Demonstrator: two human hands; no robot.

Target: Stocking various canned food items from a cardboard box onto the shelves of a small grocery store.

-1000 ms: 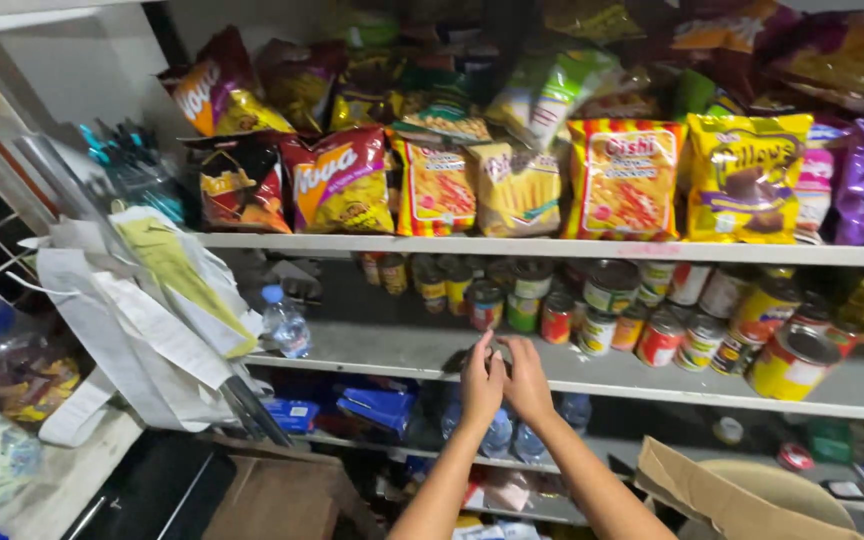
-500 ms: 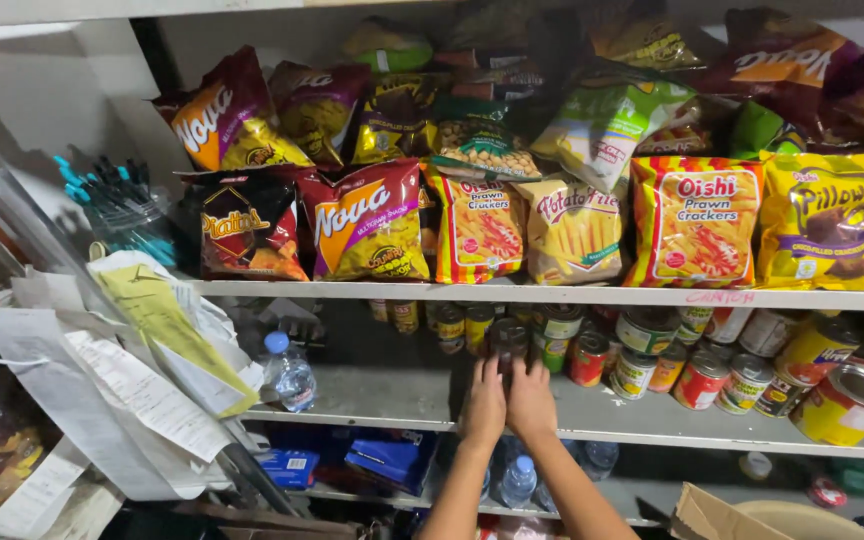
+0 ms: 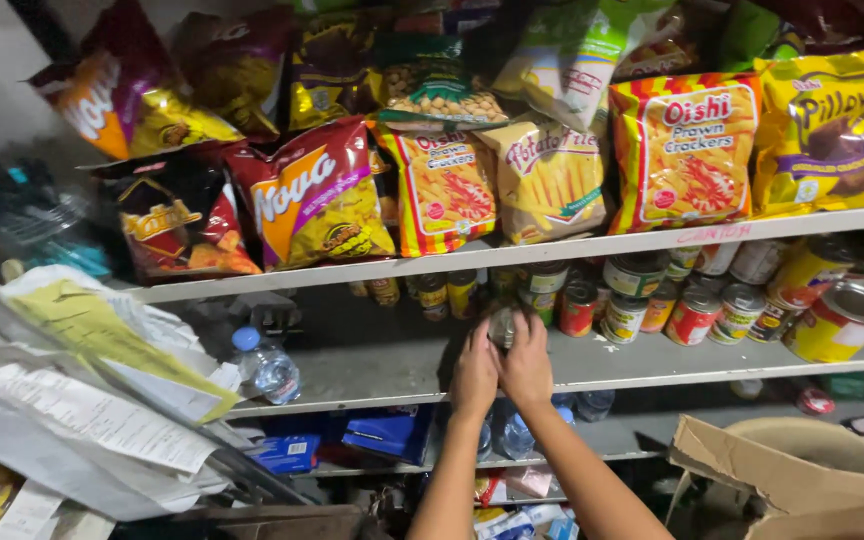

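**Two hands close on a can at the middle shelf**

Both hands reach up to the middle shelf (image 3: 372, 365) of a stocked store rack. The left hand (image 3: 474, 378) and right hand (image 3: 526, 362) sit pressed side by side, fingers curled round a small can (image 3: 503, 324) w/ a silvery top, standing upright near the shelf's front edge, just left of the row of tins. Each hand's fingers are mostly closed on the can's sides; how firm the grip is can't be told from this angle.

To the right, red, yellow & white tins (image 3: 692, 315) crowd the same shelf, w/ a large yellow can (image 3: 838, 322) at the far right end. A clear water bottle w/ blue cap (image 3: 265, 366) stands well apart to the left. On the upper shelf, snack bags line up: a red-purple chip bag (image 3: 314, 195), a striped cracker bag (image 3: 685, 150), a yellow bag (image 3: 829, 130). Loose papers (image 3: 102, 400) hang at near left; an open cardboard box (image 3: 792, 490) sits near right. More bottles & blue packets (image 3: 387, 432) lie on the lower shelf.
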